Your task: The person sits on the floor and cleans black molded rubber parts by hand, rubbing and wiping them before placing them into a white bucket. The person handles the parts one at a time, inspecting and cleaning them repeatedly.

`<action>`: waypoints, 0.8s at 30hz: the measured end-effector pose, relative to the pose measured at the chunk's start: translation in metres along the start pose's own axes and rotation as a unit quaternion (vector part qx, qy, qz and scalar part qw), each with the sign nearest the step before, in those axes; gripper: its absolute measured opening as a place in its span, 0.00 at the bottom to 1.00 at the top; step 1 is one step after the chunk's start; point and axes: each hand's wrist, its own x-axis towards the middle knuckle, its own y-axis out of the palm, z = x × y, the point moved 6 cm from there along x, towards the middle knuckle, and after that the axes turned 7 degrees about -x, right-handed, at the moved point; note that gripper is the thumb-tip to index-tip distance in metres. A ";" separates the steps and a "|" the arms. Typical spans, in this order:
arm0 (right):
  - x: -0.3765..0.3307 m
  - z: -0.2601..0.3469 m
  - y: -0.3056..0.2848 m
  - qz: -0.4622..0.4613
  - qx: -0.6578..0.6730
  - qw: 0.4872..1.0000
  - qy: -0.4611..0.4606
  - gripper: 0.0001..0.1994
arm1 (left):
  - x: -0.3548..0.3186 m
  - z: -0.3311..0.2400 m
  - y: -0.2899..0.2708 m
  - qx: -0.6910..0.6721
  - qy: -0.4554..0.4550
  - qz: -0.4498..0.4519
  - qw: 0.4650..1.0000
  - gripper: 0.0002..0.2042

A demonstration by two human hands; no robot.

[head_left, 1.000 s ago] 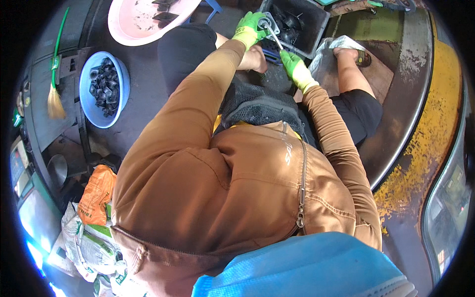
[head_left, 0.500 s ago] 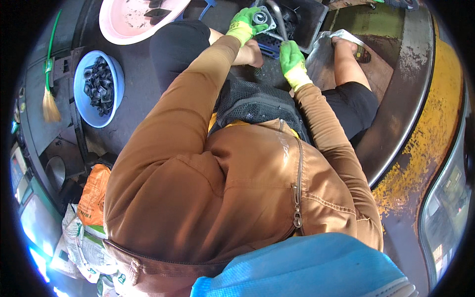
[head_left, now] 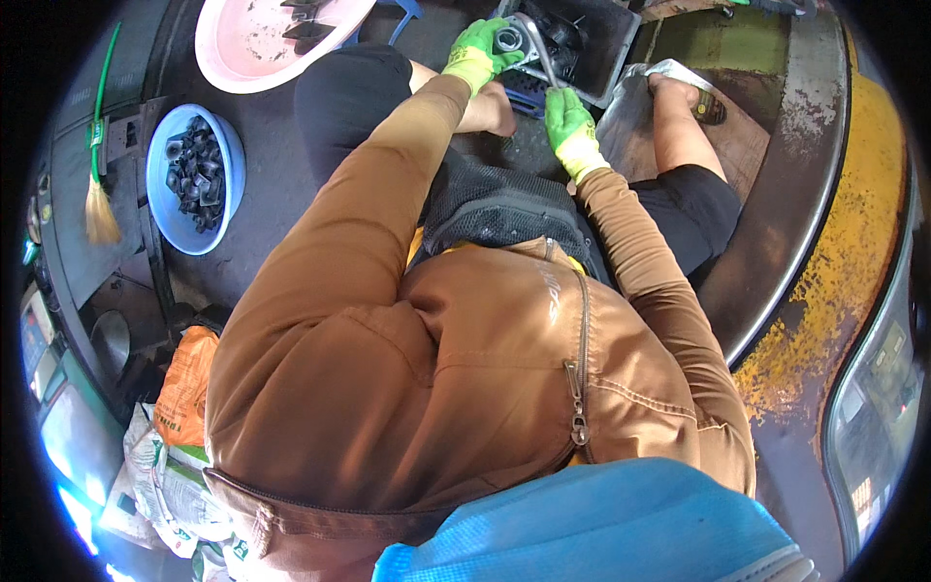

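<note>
My left hand [head_left: 477, 53], in a green glove with a yellow cuff, is closed on a grey metal part [head_left: 508, 39] with a round opening. In the matching glove, my right hand [head_left: 568, 121] grips a metal rod [head_left: 539, 48]; the rod slants up and left, its tip beside the metal part. I cannot tell whether the two touch. Just beyond both hands is a dark rectangular bin [head_left: 615, 58] with black pieces [head_left: 562, 41] in it. Something blue with a perforated side [head_left: 527, 99] shows under the metal part.
A pink basin [head_left: 233, 53] with dark pieces stands at the far left. Nearer is a blue basin [head_left: 231, 160] full of black parts. A broom [head_left: 100, 209] and an orange sack [head_left: 186, 378] lie along the left. On the right curves a worn yellow metal edge [head_left: 815, 281].
The rod has tilted and its upper end has shifted slightly left, toward the metal part. My right hand has moved a little nearer to me. The left hand keeps its hold.
</note>
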 end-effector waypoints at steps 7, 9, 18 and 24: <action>-0.006 0.007 -0.005 0.000 -0.031 0.998 -0.047 0.24 | -0.003 0.001 0.002 0.026 -0.004 0.009 1.000 0.26; -0.006 0.001 0.002 0.067 -0.062 0.996 -0.022 0.22 | -0.003 0.001 0.003 0.026 0.016 0.002 1.000 0.26; -0.005 -0.008 0.002 0.119 -0.087 0.989 0.026 0.21 | -0.006 0.003 0.008 0.049 0.028 -0.002 0.998 0.28; -0.001 -0.005 -0.008 0.123 -0.102 0.987 0.028 0.20 | -0.010 -0.006 0.006 0.005 0.015 0.009 1.000 0.31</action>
